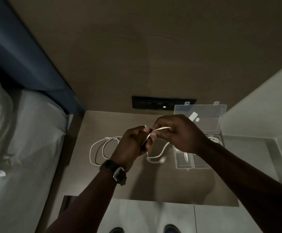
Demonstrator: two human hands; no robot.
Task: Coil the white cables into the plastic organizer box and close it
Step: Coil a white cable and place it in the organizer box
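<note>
Both hands hold one white cable [160,153] above the bedside table [153,185]. My left hand [131,145], with a watch on its wrist, is closed around a bend of it, and my right hand [175,132] pinches a loop just to the right. The rest of that cable hangs down to the table and ends in a plug. A second white cable [96,148] lies in loose loops to the left. The clear plastic organizer box [185,163] stands at the right with its lid [204,115] raised; a coiled white cable lies in a compartment, partly hidden by my right arm.
A black switch and socket panel [153,103] sits on the wall behind the table. A bed with white sheets [27,132] and a blue headboard borders the table on the left. A grey wall and ledge [254,148] close in on the right. Shoes show on the floor below.
</note>
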